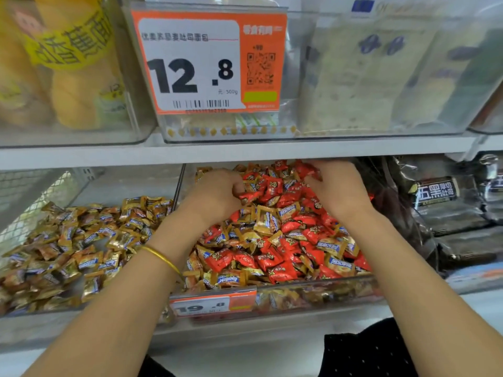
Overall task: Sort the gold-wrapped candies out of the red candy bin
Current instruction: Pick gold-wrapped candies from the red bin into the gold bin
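In the frame's centre, the left hand curls inside the clear plastic bin of red candies, and I cannot tell what it holds. The right hand rests loosely on the pile. The small gold foil-wrapped candies seem light and slippery; better to pinch a crimped edge.

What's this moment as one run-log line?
left hand: curled in red candy bin | right hand: on red candies | gold candies: many remain

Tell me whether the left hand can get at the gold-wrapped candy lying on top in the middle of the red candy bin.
Probably yes. The left hand is inside the open-topped clear plastic bin, just behind that gold-wrapped candy, which lies uncovered on the pile.
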The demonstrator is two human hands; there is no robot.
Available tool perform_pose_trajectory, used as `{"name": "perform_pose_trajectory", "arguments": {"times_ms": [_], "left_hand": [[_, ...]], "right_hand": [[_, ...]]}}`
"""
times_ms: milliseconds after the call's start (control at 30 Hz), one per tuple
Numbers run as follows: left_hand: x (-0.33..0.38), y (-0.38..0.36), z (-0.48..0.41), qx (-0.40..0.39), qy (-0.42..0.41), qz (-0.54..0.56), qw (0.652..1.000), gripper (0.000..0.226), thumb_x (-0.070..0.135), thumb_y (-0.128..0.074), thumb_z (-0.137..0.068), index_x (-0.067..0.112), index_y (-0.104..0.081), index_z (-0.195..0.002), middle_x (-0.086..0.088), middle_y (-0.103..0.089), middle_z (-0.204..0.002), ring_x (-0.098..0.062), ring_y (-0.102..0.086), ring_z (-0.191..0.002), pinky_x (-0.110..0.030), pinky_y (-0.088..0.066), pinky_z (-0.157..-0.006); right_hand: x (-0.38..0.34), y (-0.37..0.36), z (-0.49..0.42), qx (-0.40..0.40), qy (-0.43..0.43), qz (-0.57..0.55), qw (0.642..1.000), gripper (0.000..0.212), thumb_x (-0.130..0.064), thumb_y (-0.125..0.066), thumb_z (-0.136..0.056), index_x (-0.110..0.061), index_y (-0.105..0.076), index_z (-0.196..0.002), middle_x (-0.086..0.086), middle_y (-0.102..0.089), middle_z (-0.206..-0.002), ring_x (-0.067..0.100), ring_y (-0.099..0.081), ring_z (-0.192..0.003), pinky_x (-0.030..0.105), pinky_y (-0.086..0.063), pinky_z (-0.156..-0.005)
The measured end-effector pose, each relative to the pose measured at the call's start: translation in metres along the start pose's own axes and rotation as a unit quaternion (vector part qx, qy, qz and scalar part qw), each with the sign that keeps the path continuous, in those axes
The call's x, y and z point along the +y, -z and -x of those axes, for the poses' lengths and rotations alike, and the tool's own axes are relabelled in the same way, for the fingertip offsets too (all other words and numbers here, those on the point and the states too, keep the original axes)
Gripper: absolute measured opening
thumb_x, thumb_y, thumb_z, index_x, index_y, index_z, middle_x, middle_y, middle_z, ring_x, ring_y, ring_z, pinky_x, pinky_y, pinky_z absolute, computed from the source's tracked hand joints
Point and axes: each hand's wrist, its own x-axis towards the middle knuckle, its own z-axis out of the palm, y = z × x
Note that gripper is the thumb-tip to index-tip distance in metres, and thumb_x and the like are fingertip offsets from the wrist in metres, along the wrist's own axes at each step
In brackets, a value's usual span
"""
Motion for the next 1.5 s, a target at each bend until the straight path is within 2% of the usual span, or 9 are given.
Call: {"name": "perform_pose_trajectory", "arguments": {"times_ms": [167,333,467,600,800,933,1200,1333,1500], "left_hand": [[0.015,-0.008,-0.006,-0.013,0.042,0.291,0.956,0.03,0.003,-0.065,-0.084,0.011,-0.059,-0.112,-0.002,-0.055,-0.106,-0.009,-0.062,-0.059,-0.011,-0.049,-0.056],[0.027,-0.013,-0.01,-0.085,0.067,0.426,0.898,0.015,-0.001,-0.067,-0.081,0.003,-0.063,-0.095,-0.016,-0.066,-0.098,-0.019,-0.067,-0.079,-0.03,-0.057,-0.08],[0.033,-0.01,-0.009,-0.086,0.087,0.589,0.799,0.027,-0.004,-0.058,-0.087,-0.005,-0.057,-0.114,-0.014,-0.063,-0.112,-0.02,-0.064,-0.103,-0.022,-0.051,-0.089],[0.006,0.006,-0.01,-0.016,0.062,0.21,0.976,0.026,0.01,-0.054,-0.091,0.017,-0.059,-0.115,0.0,-0.058,-0.117,-0.016,-0.054,-0.109,-0.026,-0.042,-0.094],[-0.008,0.012,0.011,-0.172,-0.019,-0.185,0.967,0.043,0.023,-0.062,-0.089,0.01,-0.051,-0.128,-0.007,-0.05,-0.131,-0.023,-0.048,-0.119,-0.027,-0.039,-0.093],[-0.011,0.004,0.016,-0.175,-0.008,-0.205,0.963,0.045,0.014,-0.064,-0.086,0.009,-0.048,-0.128,-0.009,-0.05,-0.127,-0.025,-0.05,-0.114,-0.028,-0.043,-0.087],[-0.006,0.006,0.013,0.042,-0.023,0.176,0.983,0.044,0.019,-0.061,-0.089,0.011,-0.047,-0.13,-0.01,-0.053,-0.129,-0.02,-0.052,-0.116,-0.031,-0.043,-0.097],[-0.012,0.001,0.01,0.051,-0.06,0.088,0.993,0.031,0.015,-0.054,-0.093,0.013,-0.055,-0.123,-0.009,-0.051,-0.129,-0.022,-0.052,-0.117,-0.03,-0.044,-0.094],[-0.011,-0.021,0.013,-0.127,-0.08,-0.069,0.986,0.076,0.045,-0.064,-0.082,0.018,-0.03,-0.145,-0.005,-0.024,-0.15,-0.027,-0.02,-0.139,-0.037,-0.024,-0.113]], "right_hand": [[0.004,0.002,0.01,0.03,-0.005,-0.039,0.999,0.037,-0.004,-0.053,-0.089,-0.018,-0.061,-0.123,0.005,-0.064,-0.119,0.026,-0.058,-0.109,0.034,-0.047,-0.092],[-0.021,0.0,0.02,-0.13,0.062,-0.233,0.962,0.056,-0.025,-0.068,-0.085,-0.026,-0.047,-0.136,-0.006,-0.054,-0.124,0.011,-0.062,-0.093,0.013,-0.047,-0.078],[-0.013,-0.01,0.005,-0.027,0.026,-0.086,0.996,0.041,-0.02,-0.064,-0.087,-0.017,-0.057,-0.127,0.005,-0.062,-0.122,0.022,-0.057,-0.109,0.028,-0.042,-0.093],[-0.01,-0.014,0.002,0.006,0.007,0.131,0.991,0.049,-0.021,-0.06,-0.089,-0.021,-0.045,-0.136,0.007,-0.047,-0.14,0.035,-0.037,-0.129,0.042,-0.033,-0.104],[-0.042,-0.016,0.02,-0.174,0.112,-0.057,0.977,0.032,-0.026,-0.061,-0.09,-0.021,-0.062,-0.121,0.001,-0.059,-0.118,0.02,-0.054,-0.109,0.035,-0.046,-0.092],[-0.051,-0.029,0.02,-0.278,0.116,0.091,0.949,0.053,-0.042,-0.067,-0.082,-0.019,-0.054,-0.128,0.004,-0.052,-0.122,0.027,-0.045,-0.118,0.039,-0.043,-0.096],[-0.033,-0.012,0.011,-0.178,0.03,-0.145,0.973,0.014,-0.007,-0.069,-0.082,-0.016,-0.07,-0.092,-0.002,-0.065,-0.101,0.011,-0.057,-0.095,0.01,-0.036,-0.063],[-0.026,-0.007,0.01,-0.146,-0.014,-0.184,0.972,0.011,-0.005,-0.067,-0.084,-0.014,-0.068,-0.09,0.001,-0.059,-0.127,0.015,-0.054,-0.118,0.015,-0.035,-0.088],[-0.03,-0.008,0.01,-0.114,-0.03,-0.17,0.978,0.023,0.008,-0.053,-0.086,-0.012,-0.062,-0.08,-0.002,-0.064,-0.101,0.004,-0.057,-0.083,0.015,-0.043,-0.066]]}}
